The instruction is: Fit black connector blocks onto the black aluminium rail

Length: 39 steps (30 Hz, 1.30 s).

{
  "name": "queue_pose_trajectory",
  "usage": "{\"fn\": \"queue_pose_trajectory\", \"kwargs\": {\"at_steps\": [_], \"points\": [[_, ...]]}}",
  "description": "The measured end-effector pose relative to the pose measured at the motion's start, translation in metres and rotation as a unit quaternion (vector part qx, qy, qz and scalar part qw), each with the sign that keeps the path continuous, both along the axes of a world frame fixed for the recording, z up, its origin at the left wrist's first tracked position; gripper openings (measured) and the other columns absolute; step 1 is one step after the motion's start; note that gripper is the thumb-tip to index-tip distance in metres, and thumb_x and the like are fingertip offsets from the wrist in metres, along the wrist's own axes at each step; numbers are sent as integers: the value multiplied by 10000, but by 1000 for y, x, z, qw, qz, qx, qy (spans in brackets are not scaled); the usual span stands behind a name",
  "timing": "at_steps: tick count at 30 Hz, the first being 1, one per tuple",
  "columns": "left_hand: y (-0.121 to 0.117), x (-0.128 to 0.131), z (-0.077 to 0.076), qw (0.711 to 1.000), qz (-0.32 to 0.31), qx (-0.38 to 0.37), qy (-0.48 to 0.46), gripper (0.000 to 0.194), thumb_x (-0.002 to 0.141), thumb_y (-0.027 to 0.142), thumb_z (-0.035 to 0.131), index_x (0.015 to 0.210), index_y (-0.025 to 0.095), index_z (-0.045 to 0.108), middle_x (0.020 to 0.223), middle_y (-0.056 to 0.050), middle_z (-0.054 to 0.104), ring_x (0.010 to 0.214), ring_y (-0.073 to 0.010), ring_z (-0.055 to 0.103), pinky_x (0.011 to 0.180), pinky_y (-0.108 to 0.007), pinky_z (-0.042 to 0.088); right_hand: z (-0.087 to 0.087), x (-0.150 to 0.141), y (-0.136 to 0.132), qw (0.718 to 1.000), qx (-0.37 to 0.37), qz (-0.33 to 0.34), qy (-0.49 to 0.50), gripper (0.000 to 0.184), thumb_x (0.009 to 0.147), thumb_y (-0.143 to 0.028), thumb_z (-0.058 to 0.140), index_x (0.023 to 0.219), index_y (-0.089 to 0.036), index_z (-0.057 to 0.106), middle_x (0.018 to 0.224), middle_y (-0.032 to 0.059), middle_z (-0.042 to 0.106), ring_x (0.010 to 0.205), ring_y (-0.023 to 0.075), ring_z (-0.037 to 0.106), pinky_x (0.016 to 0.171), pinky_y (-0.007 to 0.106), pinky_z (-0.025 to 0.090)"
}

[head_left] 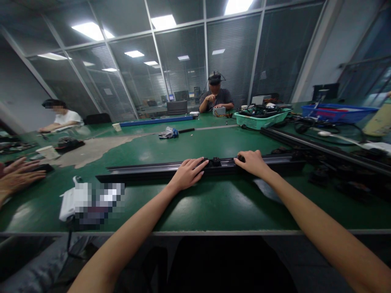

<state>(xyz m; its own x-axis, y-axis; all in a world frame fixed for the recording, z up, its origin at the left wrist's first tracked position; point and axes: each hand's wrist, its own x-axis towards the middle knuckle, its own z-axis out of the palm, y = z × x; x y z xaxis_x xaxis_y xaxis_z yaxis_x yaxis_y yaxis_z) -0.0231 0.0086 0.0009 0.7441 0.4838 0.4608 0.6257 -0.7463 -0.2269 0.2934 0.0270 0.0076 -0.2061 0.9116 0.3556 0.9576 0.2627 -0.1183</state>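
A long black metal rail [146,172] lies crosswise on the green table in front of me. My left hand [188,173] rests over its middle, fingers stretched out and lying on the rail. By those fingertips are small black parts, partly hidden. One black block [216,161] sits on the rail between my hands. Farther right, my right hand [253,161] is closed, thumb and fingers around a small black part [241,158] at the rail. Its exact kind cannot be made out.
Black rails [324,148] and dark parts crowd the right, near a green basket [259,121] of cables and a blue tray [339,114]. A white device [75,199] lies left. A co-worker's hands [23,177] reach in at far left; two people sit across the table.
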Motion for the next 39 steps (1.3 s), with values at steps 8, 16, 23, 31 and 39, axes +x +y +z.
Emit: {"fn": "queue_pose_trajectory", "kwargs": {"at_steps": [8,16,23,31,39], "points": [[0,1,0,1000,-3,3,-6,515,1013,337,367,1519,243,344,1509,-112,439,1281,-247,500,1065,-440,398,-1,9,15,998,-48,29,-26,338,931,-473,461,1000,-177,610,1016,127,716,937,272,639,777,351,346],[0,2,2,1000,-2,-2,-6,507,1012,331,377,1508,227,365,1518,-103,427,1294,-246,485,1083,-427,383,-13,13,13,997,-25,43,56,345,926,-485,461,1002,-176,595,1018,113,705,947,258,626,810,351,339],[-1,1,4,1000,2,-5,-2,506,1015,332,364,1514,250,352,1517,-94,432,1282,-241,495,1074,-431,387,-15,9,7,998,8,26,59,386,919,-495,418,981,-172,620,1010,120,703,961,280,614,811,378,324],[2,1,2,1000,6,-1,5,506,1017,333,369,1513,232,356,1527,-85,421,1278,-241,488,1083,-420,376,-11,6,5,998,6,5,61,382,898,-482,428,977,-165,626,963,121,700,933,281,615,817,385,322],[2,0,1,1000,0,-1,-3,511,1015,333,368,1520,260,342,1522,-83,427,1281,-239,494,1080,-426,382,-11,13,8,996,-7,28,88,395,874,-533,457,958,-192,637,887,88,698,844,259,617,786,365,324]]}}
